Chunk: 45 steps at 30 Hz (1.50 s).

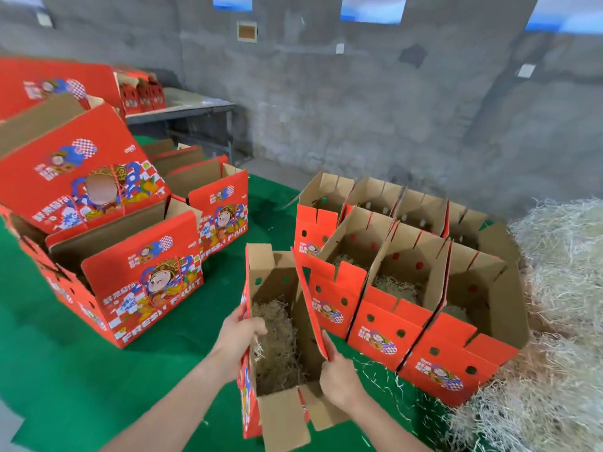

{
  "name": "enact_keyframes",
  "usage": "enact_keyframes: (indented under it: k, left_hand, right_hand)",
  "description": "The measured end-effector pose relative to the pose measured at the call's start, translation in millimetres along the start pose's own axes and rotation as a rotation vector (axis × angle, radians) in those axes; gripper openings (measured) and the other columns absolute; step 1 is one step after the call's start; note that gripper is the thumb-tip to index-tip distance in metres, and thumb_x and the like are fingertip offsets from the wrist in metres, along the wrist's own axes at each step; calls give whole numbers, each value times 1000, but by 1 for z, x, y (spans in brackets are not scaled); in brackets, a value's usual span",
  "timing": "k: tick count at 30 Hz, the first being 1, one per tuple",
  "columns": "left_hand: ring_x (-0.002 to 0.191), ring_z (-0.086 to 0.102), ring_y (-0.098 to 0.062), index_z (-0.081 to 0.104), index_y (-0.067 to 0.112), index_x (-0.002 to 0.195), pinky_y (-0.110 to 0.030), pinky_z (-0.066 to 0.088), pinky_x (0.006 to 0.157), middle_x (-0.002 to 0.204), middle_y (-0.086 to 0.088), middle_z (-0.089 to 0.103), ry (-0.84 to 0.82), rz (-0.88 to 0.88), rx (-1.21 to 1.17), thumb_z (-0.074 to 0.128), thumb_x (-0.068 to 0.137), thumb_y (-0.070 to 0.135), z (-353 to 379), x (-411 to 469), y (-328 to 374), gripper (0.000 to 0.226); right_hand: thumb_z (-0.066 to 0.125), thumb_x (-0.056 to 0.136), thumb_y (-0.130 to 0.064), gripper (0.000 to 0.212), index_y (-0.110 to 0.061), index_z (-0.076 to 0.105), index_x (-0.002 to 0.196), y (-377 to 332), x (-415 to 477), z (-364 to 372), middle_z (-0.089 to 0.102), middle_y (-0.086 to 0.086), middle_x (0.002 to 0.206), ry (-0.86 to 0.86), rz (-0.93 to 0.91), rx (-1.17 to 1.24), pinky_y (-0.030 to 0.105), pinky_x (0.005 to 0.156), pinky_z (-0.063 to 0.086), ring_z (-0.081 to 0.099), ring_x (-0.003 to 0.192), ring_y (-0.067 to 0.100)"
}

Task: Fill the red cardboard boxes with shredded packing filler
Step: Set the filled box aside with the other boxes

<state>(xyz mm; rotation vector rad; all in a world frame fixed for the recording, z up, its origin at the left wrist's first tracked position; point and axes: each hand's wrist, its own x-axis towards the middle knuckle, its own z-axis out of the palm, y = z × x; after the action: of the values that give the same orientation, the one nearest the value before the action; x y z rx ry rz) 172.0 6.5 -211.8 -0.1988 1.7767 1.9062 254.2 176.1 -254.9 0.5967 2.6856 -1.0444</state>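
An open red cardboard box (277, 275) stands on the green mat (146, 380) in the near middle, its brown inside showing and its top flaps up. A wad of tan shredded filler (277, 353) lies in its bottom, reaching only part of the way up the walls. The left hand (241, 331) grips the top edge of the box's left wall, fingers curled over the rim and into the box, just above the filler. The right hand (339, 380) pinches the lower end of the long right flap (313, 308), which leans outward to the right.

Just right of this box stands a block of open boxes (385, 334) of the same kind, in two rows, side by side and touching. The three in the near row each have some filler at the bottom; what the far row holds cannot be told. At the right edge a big heap of pale filler (561, 288) lies against the block, and loose strands (375, 376) are scattered on the mat near the right hand.

To the left, larger printed red boxes (140, 288) are stacked, some tilted. Far left, a grey tabletop (195, 109) carries small red cartons (140, 96) against a bare concrete wall (359, 109).
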Motion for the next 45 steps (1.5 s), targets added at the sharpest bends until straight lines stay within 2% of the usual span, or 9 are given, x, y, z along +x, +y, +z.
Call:
enact_keyframes:
  k: [4,10,17,21,24,29,36,42,45]
  left_hand:
    - [70,49,-23,50,7,108,-28,38,57,86,-12,51,-36,-8,92,52,78,4,-20,39,37,31]
    - [108,52,-22,45,30,130,-41,43,89,120,-3,56,-349,0,243,57,87,16,-34,118,118,47]
    - [103,50,-16,51,27,108,-8,41,70,102,13,52,-358,204,659,77,68,14,-41,178,115,49]
    - [119,48,-23,40,20,134,-25,41,94,125,-5,55,-208,273,882,64,82,27,-53,202,84,58]
    - [112,56,-23,43,23,138,-26,42,91,124,-4,61,-183,356,932,44,97,28,-54,221,74,42]
    - [86,57,-13,60,20,125,-7,42,61,108,0,64,-194,312,755,38,98,17,-42,251,75,34]
    - [112,58,-26,47,15,135,-40,42,101,123,-11,61,-450,51,475,37,94,1,-22,262,98,45]
    - [110,41,-10,38,20,135,0,31,78,116,5,57,-528,110,566,33,99,3,-12,256,116,40]
    - [119,41,-9,34,13,143,-12,31,95,136,1,47,-525,161,623,35,100,11,-22,244,120,42]
  right_hand:
    - [29,91,0,68,-29,9,148,-27,29,3,63,13,100,175,45,166,34,74,46,59,81,30]
    - [30,90,6,65,-21,16,148,-92,94,8,56,13,126,406,152,400,11,59,43,58,74,22]
    - [35,96,-8,52,-14,22,147,-135,174,17,51,14,134,589,478,682,34,93,41,52,116,33]
    - [50,92,-36,74,-9,8,147,-136,177,34,24,17,150,602,382,435,38,103,32,29,135,31]
    - [51,81,-55,80,-8,29,143,-135,161,54,25,17,149,798,31,-154,44,111,16,23,139,33]
    - [60,78,-42,70,-12,37,138,-137,177,52,16,19,152,281,-46,-784,60,99,-28,-22,137,40]
    - [52,87,-10,64,-22,26,144,-142,230,12,14,26,150,277,139,-658,51,112,8,-15,139,40]
    - [45,88,-3,68,-31,21,145,-140,256,-5,4,30,150,250,259,-459,45,111,20,-6,140,40]
    - [49,87,-8,72,-29,16,147,-132,263,-9,20,30,146,206,245,-550,46,114,17,-7,140,40]
